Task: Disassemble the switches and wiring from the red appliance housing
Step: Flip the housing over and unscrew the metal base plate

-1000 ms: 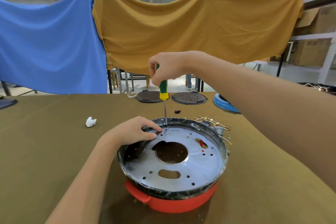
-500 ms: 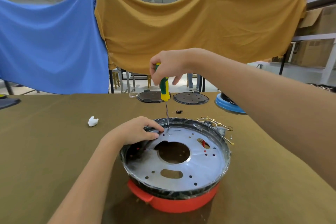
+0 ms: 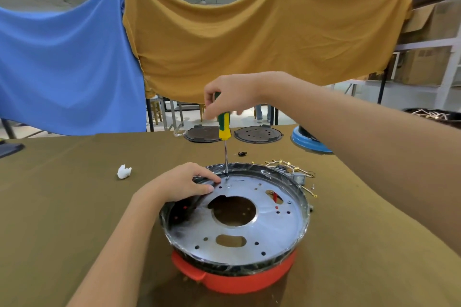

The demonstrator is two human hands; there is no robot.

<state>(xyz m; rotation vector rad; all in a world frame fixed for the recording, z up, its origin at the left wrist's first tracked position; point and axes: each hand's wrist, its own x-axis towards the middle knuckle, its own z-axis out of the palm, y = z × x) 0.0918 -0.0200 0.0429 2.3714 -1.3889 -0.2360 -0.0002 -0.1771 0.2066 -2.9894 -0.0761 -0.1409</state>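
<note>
Right hand drives a screwdriver into the red appliance housing while the left steadies its rim.

The fingers of the right hand curl round the green top of the screwdriver, held upright with its tip seemingly on a screw at the far edge of the silver plate, though the contact is too small to confirm. The left hand rests on the housing's far-left rim, fingers laid loosely over it. The red appliance housing sits mid-worktop; loose wiring lies just behind it, a white scrap to the left.
</note>
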